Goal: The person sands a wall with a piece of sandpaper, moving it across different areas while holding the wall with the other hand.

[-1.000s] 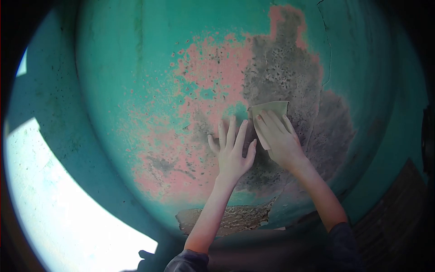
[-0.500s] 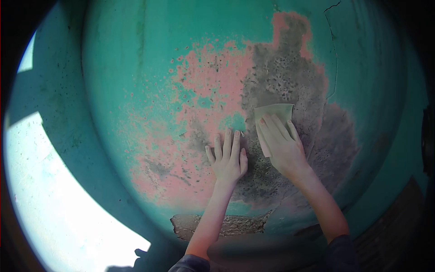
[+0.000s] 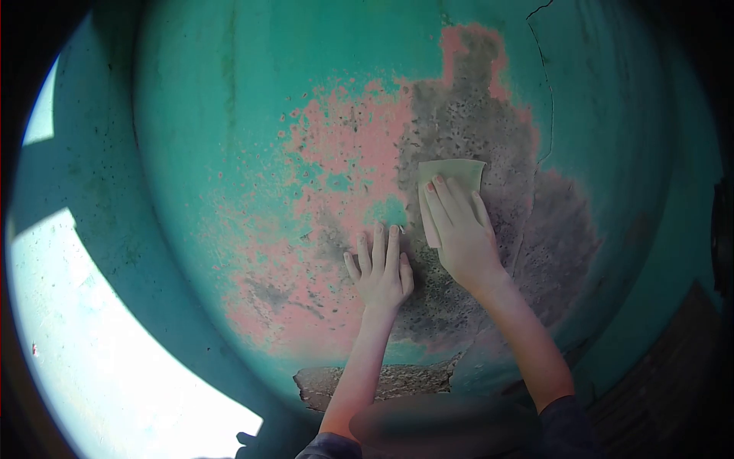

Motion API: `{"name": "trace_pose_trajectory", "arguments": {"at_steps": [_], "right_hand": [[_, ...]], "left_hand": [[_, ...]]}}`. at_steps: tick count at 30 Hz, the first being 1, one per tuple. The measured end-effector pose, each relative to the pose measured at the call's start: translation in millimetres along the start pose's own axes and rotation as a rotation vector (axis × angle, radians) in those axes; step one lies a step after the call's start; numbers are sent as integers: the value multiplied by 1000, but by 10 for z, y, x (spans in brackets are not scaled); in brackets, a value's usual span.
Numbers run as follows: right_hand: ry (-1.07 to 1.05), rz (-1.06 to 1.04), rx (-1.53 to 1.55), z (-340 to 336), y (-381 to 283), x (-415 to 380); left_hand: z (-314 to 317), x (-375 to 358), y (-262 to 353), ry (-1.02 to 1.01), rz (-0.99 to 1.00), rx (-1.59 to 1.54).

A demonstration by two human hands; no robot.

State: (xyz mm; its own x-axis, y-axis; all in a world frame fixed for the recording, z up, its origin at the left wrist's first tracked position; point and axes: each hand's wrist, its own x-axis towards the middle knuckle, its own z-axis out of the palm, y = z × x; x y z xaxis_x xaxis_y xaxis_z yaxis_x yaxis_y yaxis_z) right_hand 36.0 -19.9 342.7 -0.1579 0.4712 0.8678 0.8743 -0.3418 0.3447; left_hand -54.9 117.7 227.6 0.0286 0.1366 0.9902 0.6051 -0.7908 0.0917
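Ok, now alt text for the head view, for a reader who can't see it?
A person's right hand presses a pale sheet against a worn, curved green surface; the left hand, holding nothing, rests on it, lower left. Around them, green gives way to pink areas and a pitted grey patch.

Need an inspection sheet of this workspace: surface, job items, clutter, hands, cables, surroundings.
Surface: green painted surface with pink patch and pitted grey patch; crack at upper right; chipped area low down.
Job items: pale sheet, probably sandpaper, on the grey patch.
Clutter: nothing seen.
Hands: right hand holds the sheet flat; left hand holds nothing, fingers spread against the surface.
Cables: nothing seen.
Surroundings: bright area at left; dark object at right edge, unclear.
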Motion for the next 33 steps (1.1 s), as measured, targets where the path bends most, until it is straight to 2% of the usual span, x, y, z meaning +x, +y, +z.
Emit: {"name": "trace_pose_trajectory", "arguments": {"at_steps": [3, 4, 6, 9, 15, 21, 25, 27, 30, 33], "right_hand": [[56, -3, -1, -20, 45, 175], [47, 2, -4, -67, 60, 351], [178, -1, -31, -179, 127, 836], [194, 1, -21, -208, 155, 1080], [34, 46, -33, -97, -155, 307], [130, 76, -115, -190, -196, 971], [162, 78, -165, -43, -160, 728], [100, 102, -62, -1, -274, 467], [86, 90, -90, -23, -277, 382], [177, 96, -136, -76, -155, 813]], "left_hand": [[-4, 21, 25, -9, -12, -38], [-23, 5, 16, -4, -12, -42], [-156, 48, -2, -50, -5, -97], [-301, 242, -146, -71, 45, -167], [-362, 528, -397, -54, 68, -170], [-251, 476, -434, -56, 100, -77], [-216, 466, -456, -37, 112, -67], [-215, 446, -460, -33, 118, -64], [-224, 455, -436, -41, 101, -75], [-232, 460, -421, -43, 96, -79]]}}
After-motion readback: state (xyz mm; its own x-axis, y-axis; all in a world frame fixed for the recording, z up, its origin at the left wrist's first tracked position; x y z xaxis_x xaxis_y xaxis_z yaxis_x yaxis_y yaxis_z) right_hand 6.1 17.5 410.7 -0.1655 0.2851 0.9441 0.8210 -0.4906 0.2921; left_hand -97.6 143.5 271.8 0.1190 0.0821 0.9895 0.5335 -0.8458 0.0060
